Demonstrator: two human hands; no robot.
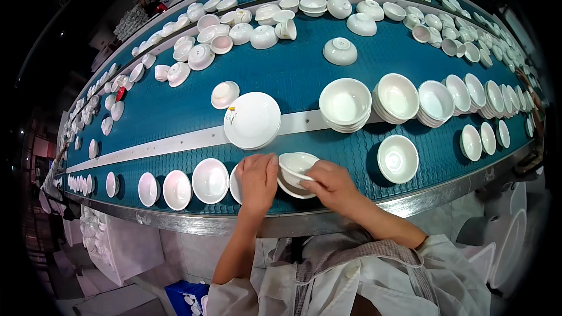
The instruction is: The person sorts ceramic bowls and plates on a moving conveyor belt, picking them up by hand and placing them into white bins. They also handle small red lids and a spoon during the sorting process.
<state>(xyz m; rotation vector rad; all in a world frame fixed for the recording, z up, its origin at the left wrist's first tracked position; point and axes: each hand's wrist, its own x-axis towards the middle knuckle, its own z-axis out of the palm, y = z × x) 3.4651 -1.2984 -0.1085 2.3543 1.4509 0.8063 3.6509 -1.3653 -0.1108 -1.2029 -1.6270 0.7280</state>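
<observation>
My right hand (332,186) grips the rim of a small white bowl (297,162), thumb on the near edge. That bowl is tilted above another white bowl (297,191), which shows beneath it. Just to its left, my left hand (257,177) is closed, fingers bent together; the hand hides what they hold, if anything. Partly covered by the left hand is a white bowl (235,186) in the near row. Beyond the hands, white plates (253,120) are piled on the pale divider strip.
Stacks of white bowls (345,100) line the divider to the right. A single bowl (398,159) sits on the near lane. Many bowls and cups crowd the far side of the blue conveyor belt (175,108). A metal edge (193,222) runs along the front.
</observation>
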